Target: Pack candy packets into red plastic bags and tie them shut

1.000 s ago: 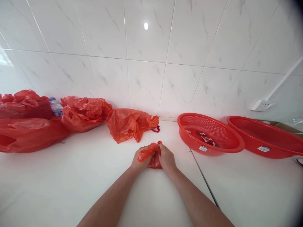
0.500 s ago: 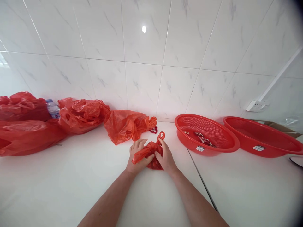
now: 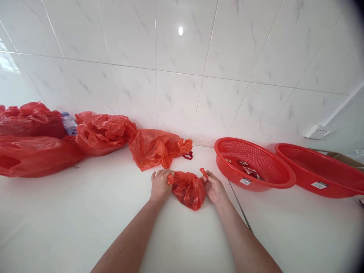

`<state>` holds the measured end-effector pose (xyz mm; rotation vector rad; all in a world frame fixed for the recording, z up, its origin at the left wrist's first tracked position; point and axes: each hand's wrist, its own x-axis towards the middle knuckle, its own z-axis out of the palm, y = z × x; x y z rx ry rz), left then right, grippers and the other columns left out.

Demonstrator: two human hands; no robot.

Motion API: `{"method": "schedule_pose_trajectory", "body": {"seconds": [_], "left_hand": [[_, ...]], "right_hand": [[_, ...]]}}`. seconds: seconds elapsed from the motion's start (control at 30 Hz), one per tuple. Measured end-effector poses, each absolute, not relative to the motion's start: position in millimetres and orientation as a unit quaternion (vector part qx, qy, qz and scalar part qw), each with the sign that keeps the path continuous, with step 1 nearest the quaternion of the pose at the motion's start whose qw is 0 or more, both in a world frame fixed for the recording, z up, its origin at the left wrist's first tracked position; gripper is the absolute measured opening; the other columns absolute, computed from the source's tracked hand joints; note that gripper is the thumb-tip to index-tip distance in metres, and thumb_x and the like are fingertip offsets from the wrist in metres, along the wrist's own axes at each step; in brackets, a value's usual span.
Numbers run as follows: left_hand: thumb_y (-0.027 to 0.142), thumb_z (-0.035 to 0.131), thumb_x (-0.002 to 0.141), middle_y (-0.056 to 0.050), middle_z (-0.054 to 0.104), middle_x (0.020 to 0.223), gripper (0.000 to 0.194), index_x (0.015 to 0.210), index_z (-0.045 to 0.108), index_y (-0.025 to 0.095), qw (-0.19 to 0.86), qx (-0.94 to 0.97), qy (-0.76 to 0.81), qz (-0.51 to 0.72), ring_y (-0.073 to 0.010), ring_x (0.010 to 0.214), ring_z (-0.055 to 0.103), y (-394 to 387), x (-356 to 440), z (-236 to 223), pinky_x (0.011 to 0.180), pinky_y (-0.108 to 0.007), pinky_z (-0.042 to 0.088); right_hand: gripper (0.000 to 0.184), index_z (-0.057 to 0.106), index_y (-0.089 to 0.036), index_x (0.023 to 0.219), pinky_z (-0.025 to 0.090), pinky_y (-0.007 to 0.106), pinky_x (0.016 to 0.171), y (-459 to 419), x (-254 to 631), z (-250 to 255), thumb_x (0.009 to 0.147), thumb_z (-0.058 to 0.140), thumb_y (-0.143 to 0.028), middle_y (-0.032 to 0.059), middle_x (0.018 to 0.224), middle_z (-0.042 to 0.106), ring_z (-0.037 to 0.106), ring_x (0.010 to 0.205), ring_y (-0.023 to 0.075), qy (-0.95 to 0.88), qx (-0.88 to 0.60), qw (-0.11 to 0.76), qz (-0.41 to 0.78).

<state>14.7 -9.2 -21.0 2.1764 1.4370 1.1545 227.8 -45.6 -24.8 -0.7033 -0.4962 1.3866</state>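
Between my hands a small red plastic bag (image 3: 189,191) rests on the white table, with dark contents showing faintly through its film. What the contents are I cannot make out. My left hand (image 3: 161,185) is closed on one of its handles, a bit of which pokes out by the thumb. On the other side, my right hand (image 3: 214,185) pinches the opposite handle, whose twisted end sticks up above the fingers. The two handles are pulled apart sideways. Just behind lies a crumpled red plastic bag (image 3: 155,146) with a dark red loop at its right end.
A red colander (image 3: 250,182) with several small packets inside stands to the right, beside a red basin (image 3: 321,178). Full red bags (image 3: 36,155) and a water bottle (image 3: 69,124) line the left. A power strip (image 3: 319,132) is on the tiled wall.
My hands have spread apart, drawing the bag's handles out to either side. Half a second ago my left fingers were loose around the bag; now they are closed on a handle.
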Motion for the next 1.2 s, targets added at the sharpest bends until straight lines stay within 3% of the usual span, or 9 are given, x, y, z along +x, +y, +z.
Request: {"method": "schedule_pose_trajectory", "body": {"seconds": [0.3, 0.4, 0.5, 0.6, 0.67, 0.8, 0.97, 1.07, 1.2], "left_hand": [[0.023, 0.041, 0.087, -0.006, 0.067, 0.104, 0.026, 0.092, 0.066, 0.025, 0.116, 0.760, 0.519, 0.373, -0.0288, 0.107, 0.052, -6.9, 9.8, -25.9, 0.102, -0.059, 0.014], [0.028, 0.039, 0.089, -0.007, 0.068, 0.102, 0.029, 0.096, 0.067, 0.025, 0.135, 0.756, 0.517, 0.379, -0.0289, 0.105, 0.054, -6.1, 9.3, -26.0, 0.101, -0.056, 0.021], [0.038, 0.037, 0.090, -0.006, 0.066, 0.106, 0.034, 0.106, 0.064, 0.026, 0.164, 0.753, 0.505, 0.390, -0.0237, 0.102, 0.057, -6.8, 6.3, -25.7, 0.095, -0.042, 0.037], [0.049, 0.055, 0.080, -0.006, 0.060, 0.120, 0.048, 0.123, 0.054, 0.026, 0.237, 0.713, 0.501, 0.430, -0.0228, 0.109, 0.056, -9.2, 0.8, -27.4, 0.091, -0.035, 0.043], [0.049, 0.067, 0.070, -0.005, 0.063, 0.116, 0.061, 0.124, 0.052, 0.027, 0.293, 0.685, 0.502, 0.439, -0.0236, 0.104, 0.059, -11.2, -2.5, -29.0, 0.088, -0.035, 0.045], [0.038, 0.067, 0.070, -0.002, 0.067, 0.106, 0.046, 0.115, 0.059, 0.028, 0.327, 0.701, 0.468, 0.427, -0.0211, 0.094, 0.062, -16.9, -2.0, -28.5, 0.085, -0.034, 0.048], [0.025, 0.059, 0.076, -0.003, 0.067, 0.104, 0.028, 0.103, 0.063, 0.024, 0.298, 0.725, 0.394, 0.480, -0.0182, 0.097, 0.061, -28.6, 10.1, -20.6, 0.088, -0.032, 0.047], [0.021, 0.058, 0.075, -0.002, 0.066, 0.101, 0.030, 0.104, 0.063, 0.024, 0.339, 0.708, 0.367, 0.499, -0.0168, 0.090, 0.061, -34.7, 16.5, -16.8, 0.081, -0.029, 0.049], [0.024, 0.050, 0.082, -0.002, 0.064, 0.092, 0.018, 0.089, 0.066, 0.022, 0.391, 0.669, 0.352, 0.524, -0.0152, 0.083, 0.058, -38.5, 18.6, -11.5, 0.076, -0.027, 0.047]], "right_hand": [[0.024, 0.056, -0.023, 0.071, 0.051, 0.026, 0.065, -45.7, 237.2, -29.1, 0.060, 0.070, -0.007, -0.0062, 0.052, 0.053, 0.057, 0.061, 0.0123, -0.205, -0.322, 0.695, 0.609], [0.021, 0.058, -0.022, 0.073, 0.052, 0.026, 0.069, -46.9, 239.0, -29.8, 0.062, 0.072, -0.010, -0.0051, 0.056, 0.057, 0.060, 0.064, 0.0121, -0.210, -0.327, 0.701, 0.598], [0.022, 0.063, -0.023, 0.087, 0.052, 0.027, 0.079, -52.3, 245.1, -30.3, 0.068, 0.073, -0.019, 0.0007, 0.080, 0.068, 0.064, 0.083, 0.0146, -0.222, -0.335, 0.702, 0.587], [0.028, 0.063, -0.024, 0.100, 0.048, 0.031, 0.089, -62.8, 252.5, -29.0, 0.074, 0.070, -0.027, 0.0046, 0.109, 0.066, 0.060, 0.104, 0.0180, -0.255, -0.349, 0.679, 0.593], [0.028, 0.063, -0.024, 0.103, 0.047, 0.033, 0.091, -70.2, 253.8, -26.9, 0.076, 0.069, -0.029, 0.0051, 0.115, 0.064, 0.059, 0.106, 0.0193, -0.298, -0.366, 0.645, 0.601], [0.032, 0.064, -0.021, 0.107, 0.049, 0.035, 0.084, -76.8, 243.1, -23.2, 0.077, 0.068, -0.033, 0.0082, 0.110, 0.066, 0.063, 0.097, 0.0215, -0.390, -0.403, 0.577, 0.594], [0.034, 0.068, -0.017, 0.100, 0.049, 0.036, 0.078, -72.2, 223.9, -22.4, 0.076, 0.067, -0.040, 0.0102, 0.101, 0.069, 0.064, 0.087, 0.0224, -0.388, -0.454, 0.619, 0.510], [0.033, 0.070, -0.017, 0.097, 0.049, 0.036, 0.080, -71.7, 217.1, -18.6, 0.074, 0.070, -0.040, 0.0098, 0.099, 0.070, 0.063, 0.092, 0.0237, -0.375, -0.420, 0.635, 0.529], [0.034, 0.070, -0.017, 0.096, 0.047, 0.036, 0.086, -75.3, 212.1, -10.2, 0.070, 0.074, -0.038, 0.0080, 0.094, 0.071, 0.062, 0.095, 0.0231, -0.340, -0.374, 0.649, 0.569]]}}
